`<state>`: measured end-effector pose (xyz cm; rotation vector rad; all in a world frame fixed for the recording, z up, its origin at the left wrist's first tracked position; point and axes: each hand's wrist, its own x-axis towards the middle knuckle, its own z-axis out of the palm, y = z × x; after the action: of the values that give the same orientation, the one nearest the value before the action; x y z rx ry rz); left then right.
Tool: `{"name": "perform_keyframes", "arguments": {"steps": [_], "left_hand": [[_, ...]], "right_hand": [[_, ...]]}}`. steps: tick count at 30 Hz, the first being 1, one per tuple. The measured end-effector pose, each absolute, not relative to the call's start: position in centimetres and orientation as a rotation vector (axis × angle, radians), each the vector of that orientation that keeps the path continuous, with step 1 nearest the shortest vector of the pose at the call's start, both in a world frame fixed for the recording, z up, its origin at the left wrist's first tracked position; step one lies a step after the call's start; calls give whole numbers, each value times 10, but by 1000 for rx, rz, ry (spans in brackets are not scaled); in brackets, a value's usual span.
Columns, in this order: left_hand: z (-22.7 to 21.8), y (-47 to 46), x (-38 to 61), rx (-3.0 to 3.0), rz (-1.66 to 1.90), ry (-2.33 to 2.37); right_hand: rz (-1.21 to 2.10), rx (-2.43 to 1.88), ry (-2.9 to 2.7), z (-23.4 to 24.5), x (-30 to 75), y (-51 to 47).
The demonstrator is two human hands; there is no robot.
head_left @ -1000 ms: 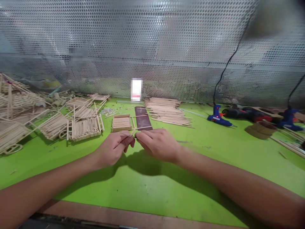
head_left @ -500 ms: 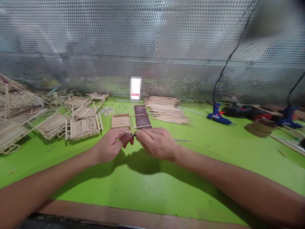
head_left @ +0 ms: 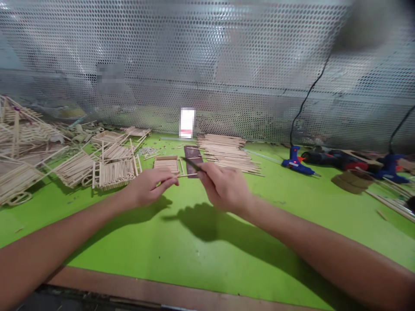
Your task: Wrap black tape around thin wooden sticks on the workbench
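Note:
My right hand [head_left: 223,185] is closed around a thin dark knife-like tool [head_left: 192,164], its tip pointing up and to the left over the table. To its left, my left hand [head_left: 155,185] has thumb and fingers drawn together in a pinch; whatever lies between them is too small or hidden to make out. Just beyond the left fingertips sits a small tray of thin wooden sticks [head_left: 166,164]. Beside that tray, a few light sticks [head_left: 181,167] reach across toward a dark brown flat strip [head_left: 193,154].
A pile of loose sticks [head_left: 223,151] lies behind my right hand. Several stick-built pieces [head_left: 116,172] crowd the left. On the right stand a blue glue gun [head_left: 296,162], a brown tape roll [head_left: 352,178] and another blue glue gun [head_left: 392,168]. A perforated metal sheet [head_left: 207,65] closes the back.
My hands have come apart. The right one has lifted slightly and moved right with the dark tool, which now shows clearly. My left hand has drawn slightly left.

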<state>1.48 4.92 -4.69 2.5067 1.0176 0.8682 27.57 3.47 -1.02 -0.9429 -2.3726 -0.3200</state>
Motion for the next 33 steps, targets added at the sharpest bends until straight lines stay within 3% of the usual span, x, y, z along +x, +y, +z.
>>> {"name": "perform_keyframes", "arguments": {"steps": [3, 6, 11, 17, 33], "left_hand": [[-54, 49, 18, 2789, 809, 804], [-56, 42, 23, 2976, 784, 655], [-51, 35, 26, 2999, 706, 622], [-50, 32, 28, 3036, 537, 627], [-41, 24, 30, 2883, 518, 758]], "right_hand": [[-334, -1403, -2486, -10, 281, 56], [-262, -1572, -2679, -21, 285, 73], [-333, -1181, -2719, -27, 285, 67], [249, -730, -2905, -22, 275, 39], [138, -870, -3096, -25, 271, 32]]}}
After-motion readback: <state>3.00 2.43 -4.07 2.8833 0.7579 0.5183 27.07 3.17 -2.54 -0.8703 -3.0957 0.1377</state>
